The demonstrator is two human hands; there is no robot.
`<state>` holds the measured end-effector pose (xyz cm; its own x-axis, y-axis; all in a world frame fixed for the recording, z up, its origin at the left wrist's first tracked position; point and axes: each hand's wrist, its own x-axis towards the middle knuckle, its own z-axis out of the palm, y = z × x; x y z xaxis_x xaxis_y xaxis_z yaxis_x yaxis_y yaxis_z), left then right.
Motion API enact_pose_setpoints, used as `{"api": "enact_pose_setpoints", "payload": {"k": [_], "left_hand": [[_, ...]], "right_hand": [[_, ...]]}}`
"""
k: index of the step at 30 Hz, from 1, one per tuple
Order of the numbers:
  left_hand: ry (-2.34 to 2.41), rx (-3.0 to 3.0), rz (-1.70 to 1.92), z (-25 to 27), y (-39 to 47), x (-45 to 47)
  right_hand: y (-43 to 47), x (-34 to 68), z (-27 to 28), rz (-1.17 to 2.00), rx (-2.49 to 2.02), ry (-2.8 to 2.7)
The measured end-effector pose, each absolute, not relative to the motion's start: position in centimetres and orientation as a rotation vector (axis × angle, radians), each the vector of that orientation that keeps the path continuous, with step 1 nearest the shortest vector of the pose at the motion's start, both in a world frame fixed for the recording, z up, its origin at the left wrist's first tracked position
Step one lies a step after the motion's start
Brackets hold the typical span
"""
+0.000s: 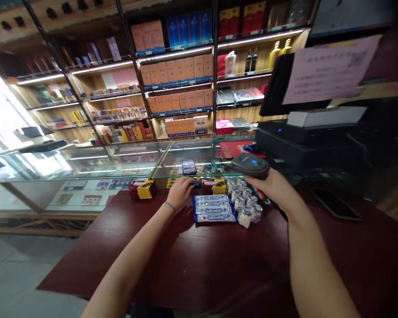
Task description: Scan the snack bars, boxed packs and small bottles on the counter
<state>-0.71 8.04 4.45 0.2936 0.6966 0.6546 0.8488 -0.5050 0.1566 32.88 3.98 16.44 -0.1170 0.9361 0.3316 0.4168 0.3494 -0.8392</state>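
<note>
In my right hand (pixel 265 185) is a black barcode scanner (pixel 250 164), its head pointing left over the table, above several small clear jars (pixel 244 216) with silvery lids. My left hand (pixel 181 193) reaches to the back of the table, fingers curled at a small dark item (pixel 195 183) I cannot make out. Yellow packs lie beside it, partly hidden by the hand. Between my hands lie blue-and-white wrapped bars (pixel 215 210) in a row. A stack of yellow-and-red packs (pixel 220 186) stands just behind them, and another yellow-and-dark-red stack (pixel 142 189) sits to the left.
A glass display counter (pixel 126 154) runs behind the dark red table (pixel 185 260). At the right are a monitor (pixel 278 84) with a pink paper sheet, a black machine (pixel 295 141) and a dark phone-like slab (pixel 336 203). Shelves of boxes (pixel 175 70) line the wall.
</note>
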Motion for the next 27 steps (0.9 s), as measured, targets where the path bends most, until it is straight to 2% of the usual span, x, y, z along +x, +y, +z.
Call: {"api": "enact_pose_setpoints", "payload": {"k": [5, 10, 20, 27], "left_hand": [[-1.401, -2.442, -1.052, 2.8, 9.9, 6.2], [-1.463, -2.435, -0.885, 1.3, 11.3, 10.1], [-1.523, -2.381, -0.692, 1.3, 11.7, 11.2], [-1.401, -2.402, -0.795, 2.4, 10.9, 10.2]], "right_hand": [[3.8, 35.3, 17.0, 0.802, -1.26, -1.637], [3.4, 36.5, 17.7, 0.796, -1.253, -1.572], [3.0, 36.1, 18.2, 0.767, -1.258, -1.516], [3.2, 35.6, 18.2, 0.735, -1.28, -1.479]]}}
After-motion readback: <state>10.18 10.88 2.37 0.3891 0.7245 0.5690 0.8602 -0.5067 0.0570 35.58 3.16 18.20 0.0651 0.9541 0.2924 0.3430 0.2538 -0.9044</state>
